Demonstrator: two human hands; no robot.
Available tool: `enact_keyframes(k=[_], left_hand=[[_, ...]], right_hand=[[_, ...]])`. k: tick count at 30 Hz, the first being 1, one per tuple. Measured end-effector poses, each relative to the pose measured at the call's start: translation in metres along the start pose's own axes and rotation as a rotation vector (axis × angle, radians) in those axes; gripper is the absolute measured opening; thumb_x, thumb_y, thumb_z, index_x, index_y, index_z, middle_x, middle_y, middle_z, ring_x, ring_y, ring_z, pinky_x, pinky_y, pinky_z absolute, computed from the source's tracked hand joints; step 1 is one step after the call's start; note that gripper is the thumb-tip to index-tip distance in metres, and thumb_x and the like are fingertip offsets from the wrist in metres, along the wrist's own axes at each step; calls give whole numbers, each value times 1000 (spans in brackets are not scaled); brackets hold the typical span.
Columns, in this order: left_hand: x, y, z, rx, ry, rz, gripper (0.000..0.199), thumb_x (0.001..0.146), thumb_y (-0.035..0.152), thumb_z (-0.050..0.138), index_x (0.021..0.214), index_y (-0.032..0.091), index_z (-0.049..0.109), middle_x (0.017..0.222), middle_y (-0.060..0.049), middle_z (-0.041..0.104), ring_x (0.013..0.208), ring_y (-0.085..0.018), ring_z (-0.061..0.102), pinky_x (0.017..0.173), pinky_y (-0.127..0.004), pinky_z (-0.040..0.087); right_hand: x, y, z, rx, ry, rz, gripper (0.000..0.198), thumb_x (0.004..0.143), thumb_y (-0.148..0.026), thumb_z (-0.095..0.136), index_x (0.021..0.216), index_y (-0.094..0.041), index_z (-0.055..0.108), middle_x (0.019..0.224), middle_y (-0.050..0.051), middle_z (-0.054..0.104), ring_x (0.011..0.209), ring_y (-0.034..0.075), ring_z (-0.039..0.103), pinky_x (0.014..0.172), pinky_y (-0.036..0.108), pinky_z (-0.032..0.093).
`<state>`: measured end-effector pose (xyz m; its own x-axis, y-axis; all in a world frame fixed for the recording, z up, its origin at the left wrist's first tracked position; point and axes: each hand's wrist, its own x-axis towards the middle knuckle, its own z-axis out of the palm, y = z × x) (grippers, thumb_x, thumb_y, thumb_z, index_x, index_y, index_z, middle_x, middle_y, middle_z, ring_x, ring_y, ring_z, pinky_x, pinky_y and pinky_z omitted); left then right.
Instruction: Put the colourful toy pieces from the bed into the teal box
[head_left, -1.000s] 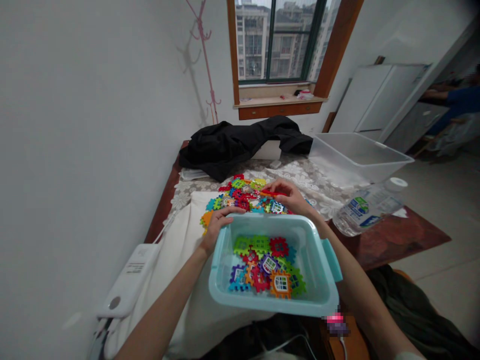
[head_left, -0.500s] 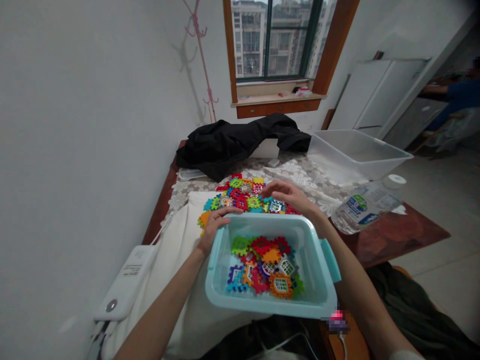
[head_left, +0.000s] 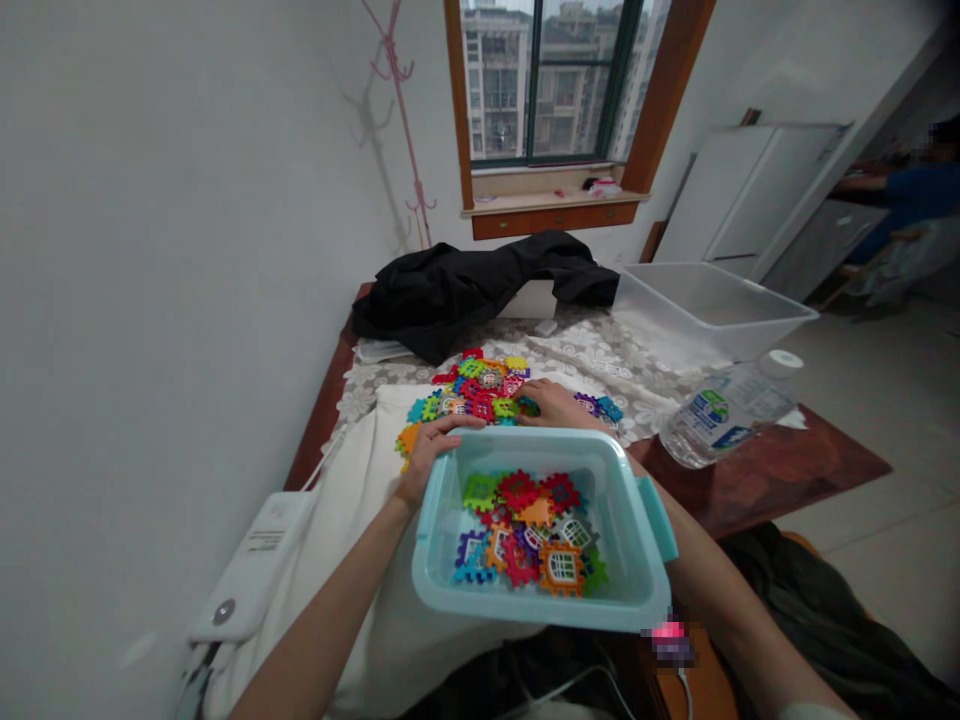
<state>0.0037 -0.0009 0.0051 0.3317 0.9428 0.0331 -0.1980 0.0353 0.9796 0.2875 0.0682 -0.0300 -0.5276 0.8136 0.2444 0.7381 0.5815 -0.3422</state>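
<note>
A light-blue plastic bin (head_left: 540, 612) is in front of me, tilted toward me, with several colourful notched building pieces (head_left: 519, 565) lying in its bottom. My left hand (head_left: 429, 455) grips the bin's far left corner, fingers over the rim. Beyond the bin, more of these pieces (head_left: 480, 404) are heaped on the table, in red, green, orange, blue and purple. Down on the right part of that heap is my right hand (head_left: 559, 405). Its fingers are curved and apart from the thumb, with a green and teal piece showing between them. The far rim partly hides its lower side.
A clear plastic bottle (head_left: 731, 410) lies tilted at the right, before a large transparent tub (head_left: 712, 310). Black cloth (head_left: 480, 285) is bunched at the table's back. A white power strip (head_left: 251, 565) sits at left. A person in blue (head_left: 919, 200) is at far right.
My right hand has come down and slightly left onto the heap, uncovering purple and blue pieces at its right. My left hand and the bin have stayed nearly still.
</note>
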Motion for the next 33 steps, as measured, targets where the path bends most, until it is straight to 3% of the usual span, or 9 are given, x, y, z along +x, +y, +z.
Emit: enact_keyframes(k=[2, 5, 7, 10, 16, 19, 23, 29, 33], left_hand=[[0, 2, 1, 3, 4, 2, 37, 70, 34, 74, 99, 16, 87, 101, -8, 82, 81, -22, 70, 68, -27, 48], [0, 4, 3, -1, 11, 3, 36, 68, 34, 74, 97, 16, 87, 96, -8, 82, 78, -22, 69, 68, -27, 48], [0, 3, 3, 0, 14, 3, 36, 68, 34, 74, 97, 16, 87, 93, -8, 82, 78, -22, 69, 70, -28, 49], [0, 1, 1, 19, 18, 7, 37, 69, 33, 73, 99, 16, 86, 95, -9, 82, 82, -23, 69, 72, -29, 50], [0, -5, -4, 25, -10, 22, 38, 73, 33, 72, 103, 15, 86, 101, -9, 82, 84, -24, 70, 73, -29, 50], [1, -5, -4, 2, -23, 13, 39, 73, 34, 72, 105, 16, 86, 104, -9, 82, 85, -23, 70, 73, -28, 49], [0, -3, -3, 5, -13, 9, 39, 73, 34, 72, 105, 16, 86, 105, -9, 82, 86, -23, 70, 71, -27, 48], [0, 1, 2, 29, -1, 18, 36, 70, 33, 72, 99, 16, 86, 98, -9, 82, 83, -24, 70, 73, -30, 49], [1, 4, 5, 39, -8, 43, 35, 71, 34, 71, 96, 16, 86, 96, -9, 82, 84, -25, 70, 75, -32, 50]], right_hand=[[1, -3, -2, -1, 19, 9, 26, 99, -34, 69, 120, -19, 74, 119, 14, 76, 112, 32, 69, 101, 45, 53], [0, -5, -2, 29, 12, -6, 47, 96, -40, 74, 138, -19, 67, 134, 17, 71, 120, 34, 65, 104, 47, 52], [0, -5, 1, 30, -23, -35, 58, 92, -35, 80, 146, -21, 63, 145, 17, 66, 129, 36, 61, 110, 49, 49], [2, -3, 3, 36, -73, -64, 49, 91, -30, 80, 138, -22, 69, 142, 15, 68, 127, 35, 62, 110, 47, 48], [0, -4, 1, 74, 2, -3, 34, 99, -42, 72, 124, -18, 72, 119, 15, 74, 110, 32, 68, 96, 44, 53], [-1, -4, 0, 129, 3, -18, 42, 97, -40, 73, 134, -20, 69, 128, 16, 72, 116, 33, 66, 101, 45, 52], [1, -1, 2, 218, -90, -100, 56, 91, -36, 78, 146, -31, 66, 149, 11, 64, 130, 36, 58, 113, 49, 46], [3, 4, 7, 370, -35, -67, 40, 87, -27, 78, 126, -30, 77, 129, 12, 73, 118, 34, 63, 110, 50, 47], [0, 7, 11, 389, 1, -59, 51, 82, -34, 85, 132, -31, 74, 142, 10, 69, 127, 35, 58, 115, 49, 43]])
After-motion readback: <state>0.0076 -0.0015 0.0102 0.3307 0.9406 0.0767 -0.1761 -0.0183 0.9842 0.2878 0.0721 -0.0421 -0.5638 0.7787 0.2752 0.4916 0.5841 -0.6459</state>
